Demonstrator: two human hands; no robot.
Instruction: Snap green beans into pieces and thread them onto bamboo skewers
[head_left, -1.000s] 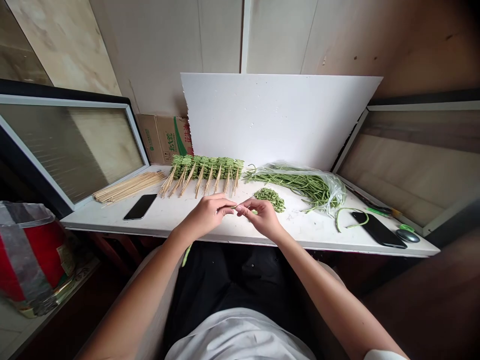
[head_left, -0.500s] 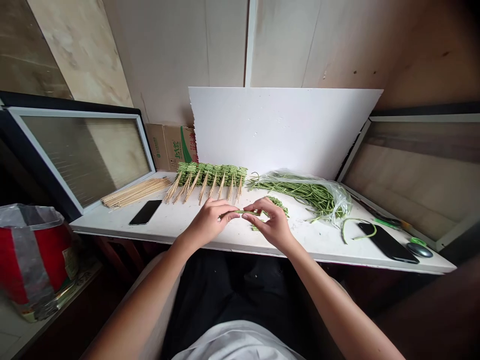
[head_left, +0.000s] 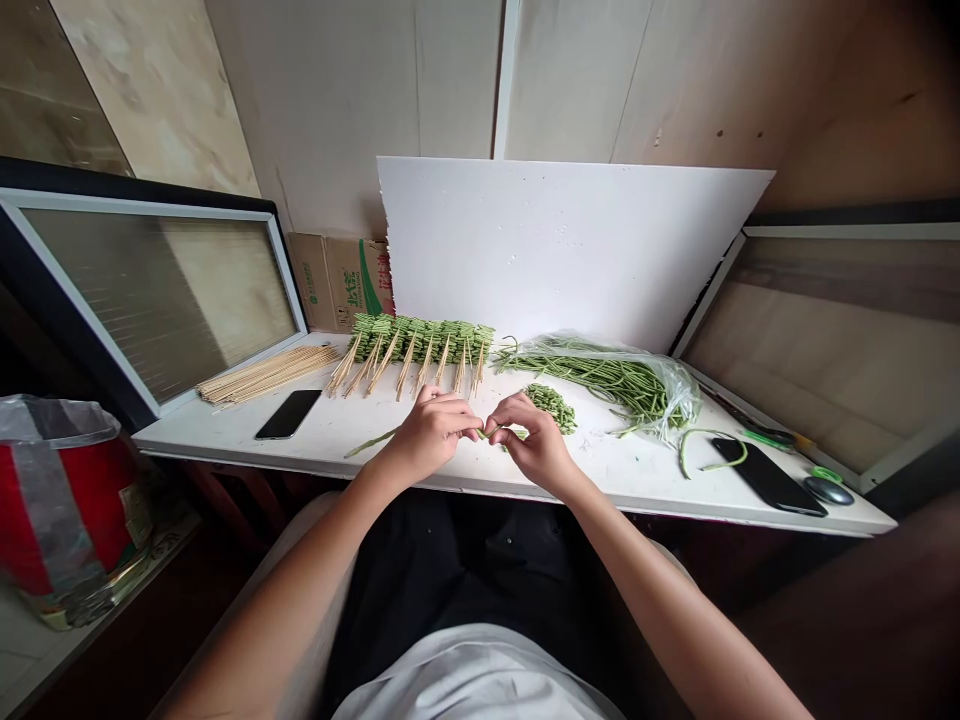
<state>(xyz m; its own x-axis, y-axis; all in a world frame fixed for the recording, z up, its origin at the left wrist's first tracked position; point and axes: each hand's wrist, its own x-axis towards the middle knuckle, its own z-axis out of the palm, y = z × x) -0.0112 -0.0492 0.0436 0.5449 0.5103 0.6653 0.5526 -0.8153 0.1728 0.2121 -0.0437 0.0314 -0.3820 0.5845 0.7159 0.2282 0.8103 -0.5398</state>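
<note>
My left hand [head_left: 426,437] and my right hand [head_left: 534,442] meet above the white table's [head_left: 315,440] front edge. Both pinch one long green bean [head_left: 370,442], whose free end trails left past my left hand. A small heap of folded bean pieces [head_left: 553,404] lies just behind my right hand. Further back, a row of finished bean skewers [head_left: 420,345] lies side by side. A plastic bag of long beans [head_left: 615,375] sits to the right.
Bare bamboo sticks [head_left: 262,372] and a black phone [head_left: 288,413] lie at the left. A second phone [head_left: 768,476], a loose bean [head_left: 701,450] and a small round object [head_left: 825,489] lie at the right. A white foam board [head_left: 570,245] stands behind. A red bucket [head_left: 56,515] is at the far left.
My hands have stayed together on the bean. Its free end hung below the table edge a second ago and now lies out to the left on the table. The camera shifted slightly.
</note>
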